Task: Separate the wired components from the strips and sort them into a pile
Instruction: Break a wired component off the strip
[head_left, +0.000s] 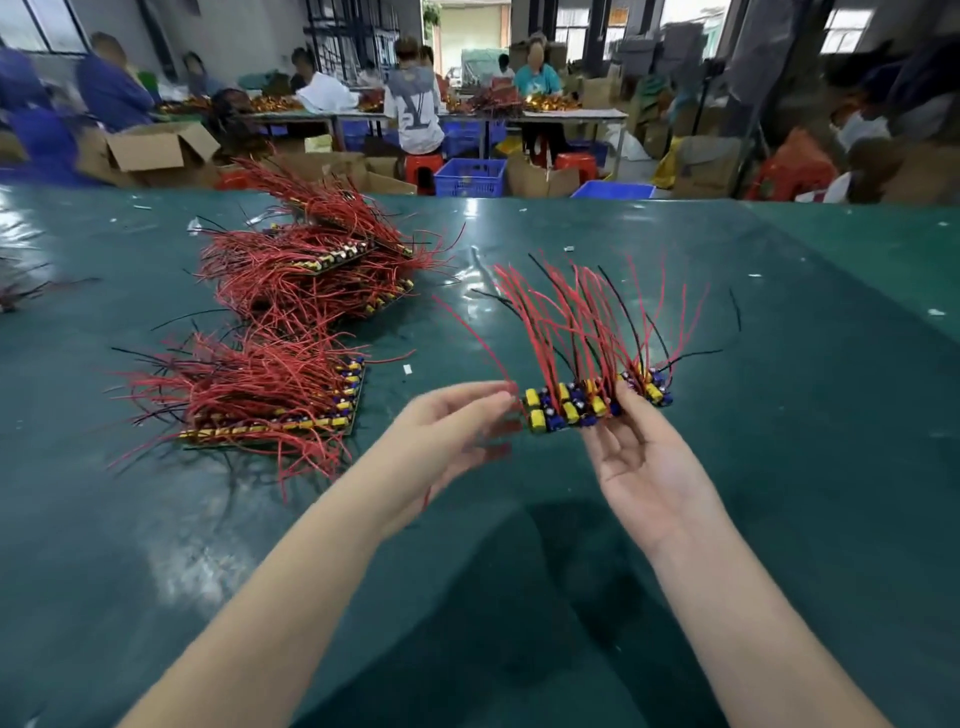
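Head view: right hand (636, 457), palm up, holds a strip of yellow-and-blue components with long red and black wires (592, 402) just above the dark green tabletop (779, 415). Left hand (449, 434) meets the strip's left end, blurred, grip unclear. Stacked wired strips (291, 400) lie well left.

table (779, 415): glossy green sheet | wires (561, 322): smooth red plastic

Bright daylight is coming from the far windows (571, 21) and glaring in white patches off the glossy green table (779, 467), while a soft shadow is lying between the forearms, the edges are bowing, and the left hand (447, 431) is blurring.
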